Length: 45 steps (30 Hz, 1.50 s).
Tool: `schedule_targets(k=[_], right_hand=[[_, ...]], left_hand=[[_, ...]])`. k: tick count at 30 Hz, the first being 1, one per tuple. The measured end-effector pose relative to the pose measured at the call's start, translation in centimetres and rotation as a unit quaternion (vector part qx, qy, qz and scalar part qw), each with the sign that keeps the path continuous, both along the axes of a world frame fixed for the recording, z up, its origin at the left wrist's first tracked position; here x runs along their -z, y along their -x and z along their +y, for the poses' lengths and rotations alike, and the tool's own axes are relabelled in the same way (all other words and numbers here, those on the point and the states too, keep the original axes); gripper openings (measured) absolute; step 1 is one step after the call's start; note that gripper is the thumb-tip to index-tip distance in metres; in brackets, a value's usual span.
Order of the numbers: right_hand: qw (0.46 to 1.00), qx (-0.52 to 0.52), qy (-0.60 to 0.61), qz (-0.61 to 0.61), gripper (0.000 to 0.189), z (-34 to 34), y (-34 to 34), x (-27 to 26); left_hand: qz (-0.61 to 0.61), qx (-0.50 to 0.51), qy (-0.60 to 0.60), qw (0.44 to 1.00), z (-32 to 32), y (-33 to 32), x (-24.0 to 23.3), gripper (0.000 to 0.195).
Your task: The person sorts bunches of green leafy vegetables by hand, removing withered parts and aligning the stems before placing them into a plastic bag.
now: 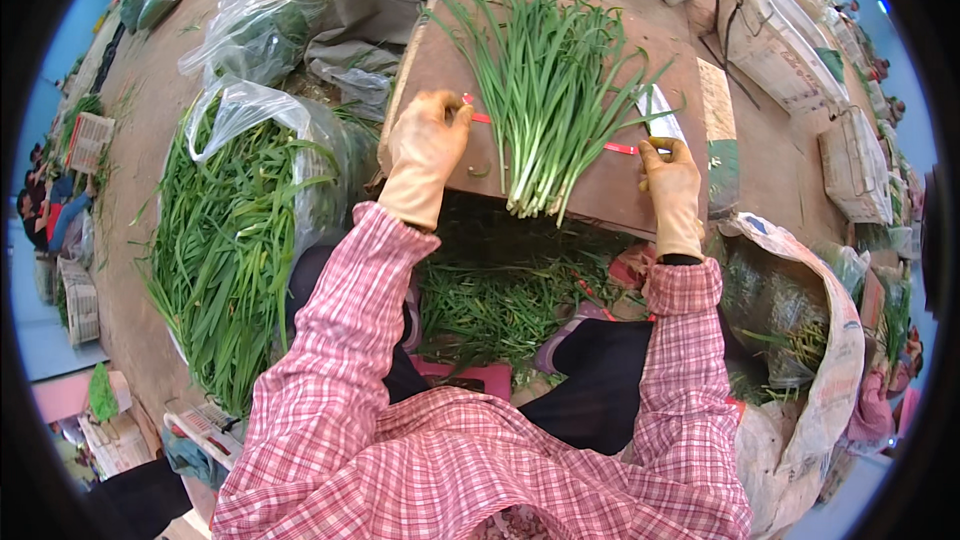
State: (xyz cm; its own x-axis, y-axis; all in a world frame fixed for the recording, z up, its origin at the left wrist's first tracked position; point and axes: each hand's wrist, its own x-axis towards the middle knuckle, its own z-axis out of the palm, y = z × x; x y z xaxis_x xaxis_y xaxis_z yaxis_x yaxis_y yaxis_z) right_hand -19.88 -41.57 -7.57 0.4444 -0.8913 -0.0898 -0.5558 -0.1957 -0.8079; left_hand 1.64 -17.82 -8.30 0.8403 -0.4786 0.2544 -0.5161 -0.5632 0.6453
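Note:
A loose bunch of green garlic chives point(547, 82) lies on a brown board point(465, 157), its pale cut ends towards me. A red tie strip point(621, 148) runs beneath the bunch, and both its ends show at the sides. My left hand point(427, 142), in a pale rubber glove, pinches the strip's left end between thumb and fingers. On the other side my right hand point(667, 180), gloved alike, has its fingertips closed on the right end. Beside the right hand lies a white strip-like thing point(660, 116), partly under the leaves.
An open plastic bag of loose green leaves point(225, 240) stands at my left. Leaf scraps point(495, 300) cover the floor between my feet. At my right are a woven sack point(840, 360) and white plastic crates point(787, 52). Other people sit far off at both edges.

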Motion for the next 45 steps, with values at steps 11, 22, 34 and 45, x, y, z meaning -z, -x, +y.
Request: schedule_targets(k=[11, 22, 34, 45], right_hand=[[0.995, -0.074, -0.042, -0.053, 0.027, 7.4, -2.1, -0.4], [0.970, -0.206, -0.067, -0.107, 0.023, 14.4, -1.1, -2.4], [0.932, -0.316, -0.159, -0.079, 0.022, 22.9, -6.6, -1.5], [0.906, -0.384, -0.143, -0.108, 0.024, 28.1, -12.3, -4.7]], left_hand=[[0.087, 0.055, -0.104, 0.989, 1.3, 4.8, -1.4, 0.027], [-0.089, -0.179, -0.011, 0.980, 34.4, -2.6, -11.3, 0.024], [0.151, -0.444, -0.195, 0.861, 51.6, 2.8, -8.4, 0.053], [0.189, -0.390, -0.035, 0.900, 55.3, -5.1, -7.6, 0.048]])
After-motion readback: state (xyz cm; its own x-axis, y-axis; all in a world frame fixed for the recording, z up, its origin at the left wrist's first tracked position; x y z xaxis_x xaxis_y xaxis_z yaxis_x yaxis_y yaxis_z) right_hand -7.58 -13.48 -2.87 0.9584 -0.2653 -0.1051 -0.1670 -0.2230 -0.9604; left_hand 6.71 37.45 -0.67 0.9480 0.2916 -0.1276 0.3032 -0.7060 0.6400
